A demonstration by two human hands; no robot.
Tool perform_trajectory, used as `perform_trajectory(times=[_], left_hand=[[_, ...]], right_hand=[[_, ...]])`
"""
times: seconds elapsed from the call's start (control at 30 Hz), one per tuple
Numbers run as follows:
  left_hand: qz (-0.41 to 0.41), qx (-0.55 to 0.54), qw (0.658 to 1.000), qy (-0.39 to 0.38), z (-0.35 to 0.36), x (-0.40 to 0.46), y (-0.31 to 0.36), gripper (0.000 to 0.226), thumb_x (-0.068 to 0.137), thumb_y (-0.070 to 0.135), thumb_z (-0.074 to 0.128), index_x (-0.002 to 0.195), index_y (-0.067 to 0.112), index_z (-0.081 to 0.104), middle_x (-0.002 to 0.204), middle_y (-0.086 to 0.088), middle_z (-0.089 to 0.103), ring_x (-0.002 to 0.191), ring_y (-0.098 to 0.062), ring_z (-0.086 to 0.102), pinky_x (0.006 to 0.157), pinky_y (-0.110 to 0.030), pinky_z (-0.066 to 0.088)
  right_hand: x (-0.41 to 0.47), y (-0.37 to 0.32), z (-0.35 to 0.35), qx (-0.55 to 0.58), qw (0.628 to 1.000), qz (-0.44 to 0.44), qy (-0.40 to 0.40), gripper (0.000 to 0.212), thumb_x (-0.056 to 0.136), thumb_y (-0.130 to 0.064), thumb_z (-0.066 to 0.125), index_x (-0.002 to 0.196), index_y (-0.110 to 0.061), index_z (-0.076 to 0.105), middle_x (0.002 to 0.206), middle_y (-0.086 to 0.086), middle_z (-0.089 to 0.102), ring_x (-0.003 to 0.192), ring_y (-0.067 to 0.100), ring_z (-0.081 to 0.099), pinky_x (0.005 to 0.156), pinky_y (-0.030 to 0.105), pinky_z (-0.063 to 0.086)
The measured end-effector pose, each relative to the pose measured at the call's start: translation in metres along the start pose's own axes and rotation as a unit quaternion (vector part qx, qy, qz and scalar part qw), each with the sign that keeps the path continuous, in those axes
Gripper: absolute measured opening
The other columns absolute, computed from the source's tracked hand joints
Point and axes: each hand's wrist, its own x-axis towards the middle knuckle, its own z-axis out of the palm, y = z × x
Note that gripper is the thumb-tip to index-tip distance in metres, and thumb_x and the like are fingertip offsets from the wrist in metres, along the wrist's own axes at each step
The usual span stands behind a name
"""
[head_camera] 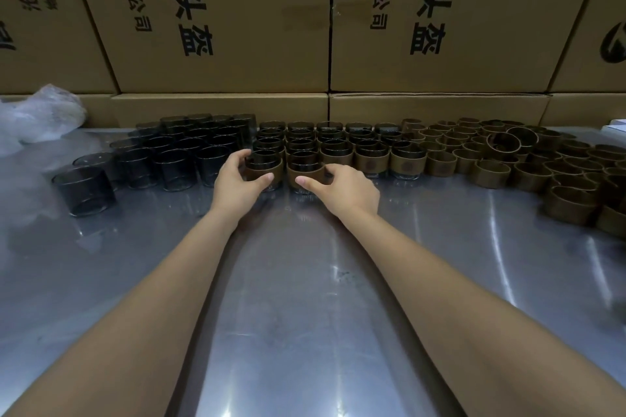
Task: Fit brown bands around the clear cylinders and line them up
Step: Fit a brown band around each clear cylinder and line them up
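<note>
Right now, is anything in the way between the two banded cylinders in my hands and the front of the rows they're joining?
Nothing visible. The left hand holds one banded cylinder and the right hand holds another, both already right up against the front of the banded rows, with only bare table around them.

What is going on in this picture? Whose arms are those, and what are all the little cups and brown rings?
The camera sits on a person's head, so you see their own arms reaching over a shiny metal table. The left hand and right hand each grip a clear cup wearing a brown band: the left banded cup and the right banded cup. Behind them stand rows of finished cups. Plain cups wait on the left, loose brown bands on the right. Big cardboard boxes stand behind.
</note>
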Motion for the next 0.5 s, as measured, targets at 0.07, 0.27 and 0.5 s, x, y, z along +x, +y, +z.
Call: perform_trajectory(times=[0.07,0.27,0.5], left_hand=[[-0.001,-0.001,1.0,-0.003,0.0005,-0.0004,-0.0001,0.063,0.084,0.016,0.071,0.14,0.019,0.042,0.146,-0.006,0.042,0.135,-0.023,0.039,0.103,-0.03,0.036],[-0.002,-0.007,1.0,-0.011,0.0008,-0.0005,0.0009,0.063,0.085,0.015,0.07,0.141,0.019,0.04,0.147,-0.006,0.041,0.135,-0.024,0.039,0.106,-0.034,0.037],[-0.004,0.005,1.0,-0.013,0.0015,-0.0004,0.0013,0.066,0.086,0.016,0.069,0.144,0.019,0.037,0.15,-0.007,0.037,0.138,-0.024,0.036,0.107,-0.033,0.035]], right_hand=[[0.0004,-0.0011,0.0014,-0.021,1.0,-0.006,0.005,0.064,0.077,-0.079,0.047,0.111,-0.028,0.066,0.103,-0.005,0.069,0.098,0.019,0.065,0.066,0.029,0.046],[0.0014,-0.0037,0.0043,-0.084,0.996,-0.001,0.006,0.072,0.075,-0.085,0.038,0.09,-0.022,0.069,0.085,-0.001,0.067,0.084,0.021,0.065,0.067,0.031,0.049],[-0.0028,-0.0087,0.0039,-0.11,0.994,-0.005,0.005,0.073,0.076,-0.084,0.036,0.098,-0.021,0.065,0.086,-0.001,0.067,0.085,0.021,0.066,0.064,0.029,0.042]])
